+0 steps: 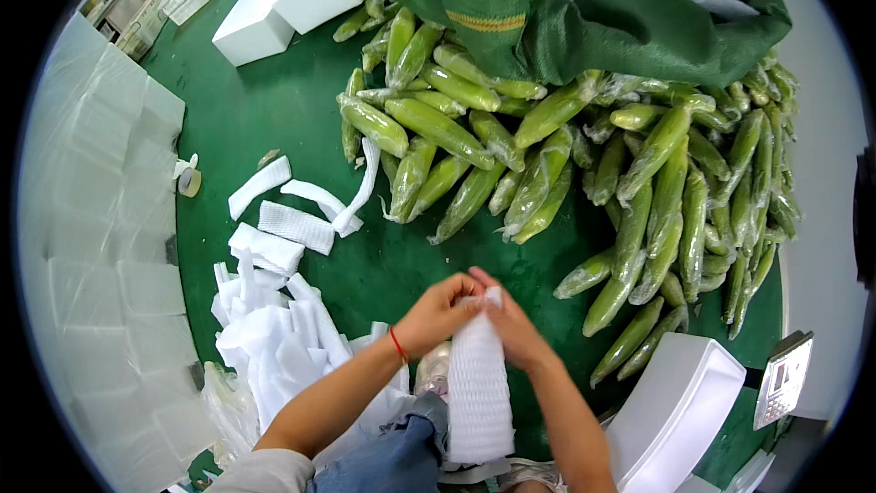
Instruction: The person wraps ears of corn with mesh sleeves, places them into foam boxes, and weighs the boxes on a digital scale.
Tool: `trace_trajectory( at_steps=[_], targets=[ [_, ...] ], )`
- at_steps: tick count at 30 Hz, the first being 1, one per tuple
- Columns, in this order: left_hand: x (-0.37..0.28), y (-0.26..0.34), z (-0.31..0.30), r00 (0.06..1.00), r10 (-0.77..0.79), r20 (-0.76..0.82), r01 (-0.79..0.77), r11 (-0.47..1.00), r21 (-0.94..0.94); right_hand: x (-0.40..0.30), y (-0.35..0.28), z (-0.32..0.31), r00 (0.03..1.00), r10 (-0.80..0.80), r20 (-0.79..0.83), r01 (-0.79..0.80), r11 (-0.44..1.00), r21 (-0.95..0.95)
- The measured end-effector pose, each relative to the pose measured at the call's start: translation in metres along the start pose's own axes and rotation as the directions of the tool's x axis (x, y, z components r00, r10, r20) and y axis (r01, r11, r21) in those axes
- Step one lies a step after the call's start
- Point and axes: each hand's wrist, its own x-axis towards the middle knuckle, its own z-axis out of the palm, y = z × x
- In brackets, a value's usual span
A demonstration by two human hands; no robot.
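My left hand (445,308) and my right hand (510,322) meet at the upper end of a white foam net sleeve (480,390), which hangs down towards my lap. The fingers of both hands are closed on its top edge; the right hand is slightly blurred. Beyond the hands lies a large heap of plastic-wrapped green cucumber-like vegetables (438,130). To the left, several loose foam net sleeves (295,224) lie flat above a pile of white foam pieces (274,342).
A green woven sack (657,41) lies over the heap's back. White foam boxes (256,27) stand at the back left, another foam box (671,411) at the right beside a scale (783,383). Plastic-wrapped boxes (102,219) line the left. A tape roll (189,181) is near them.
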Motion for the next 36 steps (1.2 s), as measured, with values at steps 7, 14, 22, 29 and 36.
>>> trace_trajectory(
  at_steps=[7, 14, 22, 29, 36],
  targets=[
    [-0.008, -0.051, -0.01, 0.941, 0.335, -0.053, -0.234, 0.754, 0.614, -0.007, 0.054, 0.006, 0.949, 0.309, -0.055, -0.253, 0.857, 0.449],
    [-0.01, -0.039, -0.019, 0.773, -0.387, 0.502, 0.581, 0.75, -0.316, 0.01, 0.054, -0.024, 0.983, 0.181, -0.01, -0.128, 0.734, 0.667],
    [0.143, -0.065, -0.068, 0.908, 0.297, -0.294, -0.024, 0.74, 0.672, 0.156, 0.056, -0.038, 0.865, -0.299, -0.404, 0.05, 0.85, -0.524],
    [0.044, -0.024, -0.023, 0.993, 0.093, -0.074, -0.046, 0.875, 0.482, 0.052, 0.011, 0.005, 0.846, -0.337, -0.414, 0.309, 0.942, -0.135],
    [0.036, -0.002, -0.008, 0.948, 0.191, -0.256, -0.092, 0.932, 0.352, 0.028, 0.008, 0.016, 0.781, -0.319, -0.537, 0.149, 0.93, -0.337]
  ],
)
